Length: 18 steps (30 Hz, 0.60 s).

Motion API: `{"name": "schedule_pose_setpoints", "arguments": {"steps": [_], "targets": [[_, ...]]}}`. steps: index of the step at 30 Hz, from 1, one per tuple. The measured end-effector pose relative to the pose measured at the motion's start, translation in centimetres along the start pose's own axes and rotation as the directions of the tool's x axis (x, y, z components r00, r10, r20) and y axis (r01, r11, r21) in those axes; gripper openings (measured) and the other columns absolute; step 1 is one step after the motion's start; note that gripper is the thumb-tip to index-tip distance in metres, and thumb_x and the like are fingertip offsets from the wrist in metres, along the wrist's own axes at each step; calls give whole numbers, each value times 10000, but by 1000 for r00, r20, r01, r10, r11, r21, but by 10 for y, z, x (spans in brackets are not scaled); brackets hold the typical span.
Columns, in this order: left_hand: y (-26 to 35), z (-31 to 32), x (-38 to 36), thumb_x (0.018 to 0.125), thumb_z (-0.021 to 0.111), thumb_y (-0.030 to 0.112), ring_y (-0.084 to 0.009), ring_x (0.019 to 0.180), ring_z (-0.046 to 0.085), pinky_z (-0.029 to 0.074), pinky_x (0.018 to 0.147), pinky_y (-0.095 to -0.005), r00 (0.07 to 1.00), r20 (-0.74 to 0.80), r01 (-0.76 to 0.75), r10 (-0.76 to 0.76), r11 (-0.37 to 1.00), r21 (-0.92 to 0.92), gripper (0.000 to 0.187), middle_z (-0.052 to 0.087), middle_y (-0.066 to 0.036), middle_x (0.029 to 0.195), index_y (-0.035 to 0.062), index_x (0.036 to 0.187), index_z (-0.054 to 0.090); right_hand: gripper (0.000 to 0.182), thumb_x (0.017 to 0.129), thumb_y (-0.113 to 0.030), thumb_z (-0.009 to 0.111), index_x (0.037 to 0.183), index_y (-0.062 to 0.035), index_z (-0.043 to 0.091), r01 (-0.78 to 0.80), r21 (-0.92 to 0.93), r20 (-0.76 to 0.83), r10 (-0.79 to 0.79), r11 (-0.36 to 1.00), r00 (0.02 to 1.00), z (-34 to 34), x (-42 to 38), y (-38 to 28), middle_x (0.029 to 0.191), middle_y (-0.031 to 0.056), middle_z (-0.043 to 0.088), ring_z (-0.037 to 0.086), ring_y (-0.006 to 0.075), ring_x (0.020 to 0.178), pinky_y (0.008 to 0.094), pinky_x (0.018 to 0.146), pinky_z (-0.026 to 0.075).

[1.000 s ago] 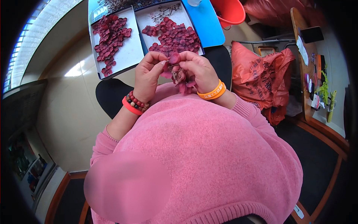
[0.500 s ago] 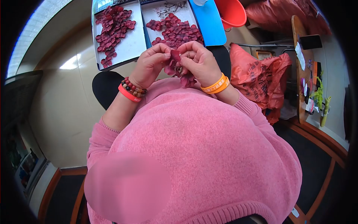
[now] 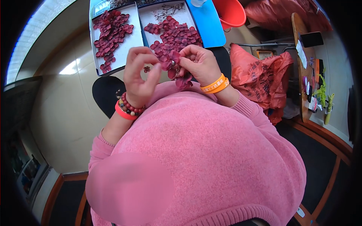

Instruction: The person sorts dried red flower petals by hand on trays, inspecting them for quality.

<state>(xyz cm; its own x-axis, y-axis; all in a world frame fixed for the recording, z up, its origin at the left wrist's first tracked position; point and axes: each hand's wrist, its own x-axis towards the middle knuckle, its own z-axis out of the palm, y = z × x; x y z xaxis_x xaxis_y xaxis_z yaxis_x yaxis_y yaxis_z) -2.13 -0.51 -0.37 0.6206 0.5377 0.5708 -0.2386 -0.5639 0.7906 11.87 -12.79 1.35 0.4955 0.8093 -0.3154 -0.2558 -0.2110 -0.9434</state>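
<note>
Hanging at twelve o'clock, the flower bunch was pinched in the right hand; light, soft and easily torn, it seemed best held centrally. At eleven o'clock, the left hand's curled grip could not be told.

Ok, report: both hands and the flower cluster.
Right hand pinching dark-red flower cluster. Left hand curled beside it, grip unclear. Nothing visibly in the way.

I see a beige tiled floor, on which a bright reflection is lying; at the right, one wooden surface stands beside the pale grey wall.
</note>
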Motion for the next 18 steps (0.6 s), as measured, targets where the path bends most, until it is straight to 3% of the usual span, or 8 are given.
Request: {"name": "schedule_pose_setpoints", "arguments": {"steps": [1,4,5,8,11,14,17,18], "targets": [[9,3,0,693,646,-11,-206,789,528,420,706,-294,998,64,18,-16,999,-29,132,534,-98,895,39,804,595,52,807,5,577,853,18,558,-6,2,-2,6,1000,1000,-1,2,1,717,61,614,614,110,566,222,504,495],[1,12,-2,677,665,8,-244,837,521,406,762,-341,982,174,-109,74,974,197,154,538,-96,923,53,808,599,51,814,-12,582,854,13,561,-37,-12,-6,37,999,999,-1,5,0,695,67,622,613,112,556,223,499,493],[1,11,-3,722,651,-2,-264,923,519,414,818,-340,975,221,-85,28,964,253,157,530,-119,991,43,868,612,52,818,-18,584,855,11,562,-52,-20,-5,52,998,999,0,4,-3,692,70,626,612,112,552,223,495,491],[-6,17,-5,745,645,-5,-242,922,519,423,795,-333,977,211,-88,23,947,308,169,527,-110,1004,37,901,596,53,829,-34,588,856,6,567,-86,-2,2,86,996,996,-3,0,-6,687,77,636,610,112,542,222,483,484],[-16,21,-11,777,631,-2,-221,925,517,421,790,-310,967,203,122,-154,979,163,172,519,-104,1021,34,937,580,52,839,-41,592,855,3,570,-98,79,41,95,992,995,-8,3,1,696,81,641,609,111,538,220,479,479],[-16,21,-10,811,607,1,-206,929,518,423,802,-292,955,255,110,-150,980,166,143,509,-102,1035,22,948,571,62,849,-57,597,873,-6,574,-123,117,58,116,986,992,-12,3,3,719,77,645,604,102,546,210,490,475],[-21,26,-11,767,638,37,-242,905,517,408,778,-337,966,230,87,-118,986,140,154,536,-98,994,48,911,584,85,860,-89,606,913,-26,584,-125,118,105,113,985,988,-16,3,8,758,60,647,598,85,569,192,508,470],[-20,26,-11,778,632,36,-232,907,517,413,764,-328,959,229,151,-168,984,91,144,531,-92,1001,43,913,582,86,859,-87,606,917,-28,585,-102,108,122,89,989,988,-14,3,8,760,59,646,597,84,572,193,511,472]]}}
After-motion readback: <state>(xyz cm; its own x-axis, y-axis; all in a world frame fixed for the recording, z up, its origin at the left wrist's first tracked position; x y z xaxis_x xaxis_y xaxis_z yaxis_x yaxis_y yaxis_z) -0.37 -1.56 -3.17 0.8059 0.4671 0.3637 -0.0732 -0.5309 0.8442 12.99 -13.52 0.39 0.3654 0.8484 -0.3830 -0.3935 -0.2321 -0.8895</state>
